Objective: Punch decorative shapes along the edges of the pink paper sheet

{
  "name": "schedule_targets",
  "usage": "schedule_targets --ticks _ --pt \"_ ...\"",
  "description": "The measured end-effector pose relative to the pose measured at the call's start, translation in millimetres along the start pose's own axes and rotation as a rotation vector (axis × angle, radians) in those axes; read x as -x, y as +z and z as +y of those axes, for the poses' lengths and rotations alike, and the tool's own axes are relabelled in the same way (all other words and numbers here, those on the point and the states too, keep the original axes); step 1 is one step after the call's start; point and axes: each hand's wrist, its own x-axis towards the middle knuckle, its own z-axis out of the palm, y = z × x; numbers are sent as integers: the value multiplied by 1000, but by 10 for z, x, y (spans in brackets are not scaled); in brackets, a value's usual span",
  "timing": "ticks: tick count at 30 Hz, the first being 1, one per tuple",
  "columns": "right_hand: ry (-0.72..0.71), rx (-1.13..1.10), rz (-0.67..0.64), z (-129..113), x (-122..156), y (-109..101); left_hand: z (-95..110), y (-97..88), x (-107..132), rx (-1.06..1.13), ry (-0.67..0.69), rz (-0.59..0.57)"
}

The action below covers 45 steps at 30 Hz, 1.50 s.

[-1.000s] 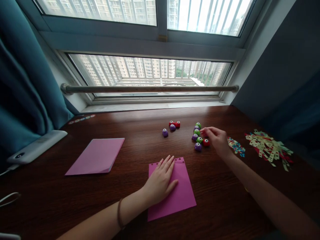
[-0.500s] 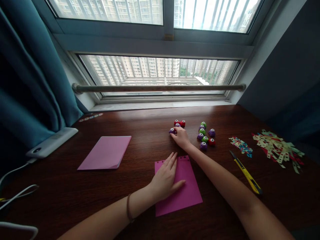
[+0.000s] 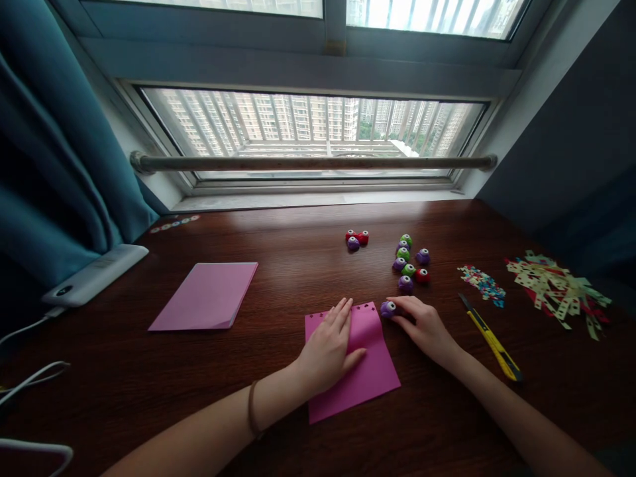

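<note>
My left hand (image 3: 328,348) lies flat on a magenta sheet of paper (image 3: 380,361), fingers stretched out and the thumb apart. A row of small dark punched holes runs along the sheet's top edge. At that sheet's top right corner, my right hand (image 3: 424,329) pinches a small purple craft punch (image 3: 388,309) between thumb and fingers. Whether the paper's edge sits inside the punch I cannot tell. Farther back stand more punches: a purple one (image 3: 405,284), a red one (image 3: 422,275), a green one (image 3: 406,240) and several others close by.
Left of the hands lies a stack of pink paper (image 3: 203,296). On the right are a yellow utility knife (image 3: 494,341), a heap of punched paper strips (image 3: 559,285) and small confetti pieces (image 3: 481,285). A white power strip (image 3: 97,275) with cables lies by the curtain.
My right hand has moved from the back punches toward me and right, bringing a purple craft punch to the sheet's top right corner. My left hand stays on the paper. The view has tilted slightly down.
</note>
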Motion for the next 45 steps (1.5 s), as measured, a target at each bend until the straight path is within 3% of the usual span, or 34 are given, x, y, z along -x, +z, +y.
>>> schedule_targets --ticks 12,32,39,45 --pt "78 -30 -41 -99 38 62 6 -8 -6 -27 -8 -52" --pt "-55 -10 -67 -149 76 127 16 -49 -2 -38 -14 -39" --pt "20 -92 -66 -196 73 120 25 -70 7 -108 0 -35" --pt "110 -152 41 -147 -69 118 109 -208 -11 -162 79 12"
